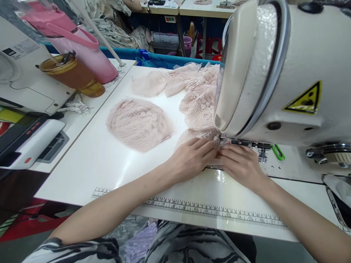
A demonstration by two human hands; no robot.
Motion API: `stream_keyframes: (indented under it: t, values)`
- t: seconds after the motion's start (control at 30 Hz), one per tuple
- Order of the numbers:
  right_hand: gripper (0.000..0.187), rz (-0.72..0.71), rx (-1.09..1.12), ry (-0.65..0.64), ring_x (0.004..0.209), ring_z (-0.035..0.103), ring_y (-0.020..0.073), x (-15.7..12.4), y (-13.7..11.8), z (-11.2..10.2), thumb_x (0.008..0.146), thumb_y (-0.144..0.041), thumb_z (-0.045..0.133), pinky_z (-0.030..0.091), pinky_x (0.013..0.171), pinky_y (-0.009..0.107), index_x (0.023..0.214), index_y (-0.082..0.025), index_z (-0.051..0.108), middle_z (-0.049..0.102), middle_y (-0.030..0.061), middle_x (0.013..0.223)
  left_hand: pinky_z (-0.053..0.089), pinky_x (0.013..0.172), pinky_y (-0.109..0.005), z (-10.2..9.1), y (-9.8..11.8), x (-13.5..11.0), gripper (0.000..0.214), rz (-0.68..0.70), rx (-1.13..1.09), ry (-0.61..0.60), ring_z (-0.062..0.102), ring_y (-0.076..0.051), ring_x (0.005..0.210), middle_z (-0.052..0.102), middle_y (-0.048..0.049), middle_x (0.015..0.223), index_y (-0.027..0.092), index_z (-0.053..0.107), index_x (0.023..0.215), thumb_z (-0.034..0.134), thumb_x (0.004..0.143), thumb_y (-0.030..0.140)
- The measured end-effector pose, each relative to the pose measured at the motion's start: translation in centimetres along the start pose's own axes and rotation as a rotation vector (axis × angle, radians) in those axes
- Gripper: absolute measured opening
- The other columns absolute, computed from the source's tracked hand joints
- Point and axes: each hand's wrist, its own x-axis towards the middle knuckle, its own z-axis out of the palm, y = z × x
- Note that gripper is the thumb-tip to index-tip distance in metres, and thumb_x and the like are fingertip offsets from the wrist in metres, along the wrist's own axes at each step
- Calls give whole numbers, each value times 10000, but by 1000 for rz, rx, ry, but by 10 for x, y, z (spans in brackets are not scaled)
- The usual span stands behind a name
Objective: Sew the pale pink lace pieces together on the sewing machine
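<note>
At the needle area of a white sewing machine (296, 73), a pale pink lace piece (186, 136) lies partly under the presser foot. My left hand (195, 157) is closed on the near edge of this lace, fingers together and bent over it. Just right of it, my right hand (240, 162) grips the same edge close beside the foot, its fingertips partly hidden. The needle itself is hidden behind the machine head. A separate rounded lace piece (139, 124) lies flat to the left. More lace pieces (200, 82) are bunched behind, running up to the machine.
A printed ruler (192, 210) runs along the table's front edge. At left stand a pink bottle (90, 54) and a tilted brown cup (74, 75). A green thread snipper (278, 152) lies right of the foot. A phone (338, 206) is at far right.
</note>
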Motion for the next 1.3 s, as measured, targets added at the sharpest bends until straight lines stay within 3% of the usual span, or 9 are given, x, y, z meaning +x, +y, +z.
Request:
stream_keyframes:
  t: [0.13, 0.27, 0.47, 0.8, 1.03, 1.3]
  values:
    - [154, 63, 20, -25, 912, 637, 119, -2, -1, 0, 843, -71, 572, 472, 765, 253, 901, -198, 637, 722, -33, 897, 510, 973, -380, 10, -3, -4, 401, -32, -53, -134, 555, -237, 1222, 611, -151, 1270, 76, 516, 1297, 409, 926, 183]
    - [181, 95, 7, -75, 887, 637, 105, -5, -2, 2, 855, -75, 537, 479, 783, 246, 915, -220, 628, 726, -56, 896, 457, 1057, -409, 12, -4, -6, 475, -47, -66, -197, 504, -263, 1287, 569, -155, 1332, 72, 494, 1342, 463, 880, 179]
    - [218, 121, -10, -97, 894, 630, 90, -10, -2, 7, 853, -62, 524, 486, 795, 249, 936, -236, 626, 712, -68, 884, 456, 1064, -423, 8, -5, -3, 479, -43, -63, -189, 501, -283, 1289, 575, -157, 1324, 76, 521, 1325, 515, 858, 183]
    - [201, 29, -6, 39, 815, 601, 85, -4, 2, 11, 866, -41, 510, 485, 736, 241, 840, -216, 606, 687, -53, 818, 476, 1049, -422, 7, -7, -4, 461, -34, -56, -191, 508, -278, 1283, 591, -141, 1308, 88, 519, 1336, 482, 891, 203]
    - [172, 70, 62, -10, 840, 596, 113, -15, 5, 19, 910, -132, 506, 503, 743, 262, 907, -238, 640, 677, -23, 848, 482, 1043, -424, 8, -6, -2, 447, -39, -43, -195, 510, -282, 1281, 579, -147, 1322, 83, 525, 1334, 452, 909, 200]
    - [201, 117, 66, -14, 896, 609, 129, -14, 5, 15, 904, -95, 510, 491, 779, 276, 916, -237, 652, 688, -14, 854, 484, 1032, -433, 10, -4, -2, 469, -71, -26, -220, 498, -295, 1288, 563, -152, 1340, 90, 516, 1340, 492, 889, 215]
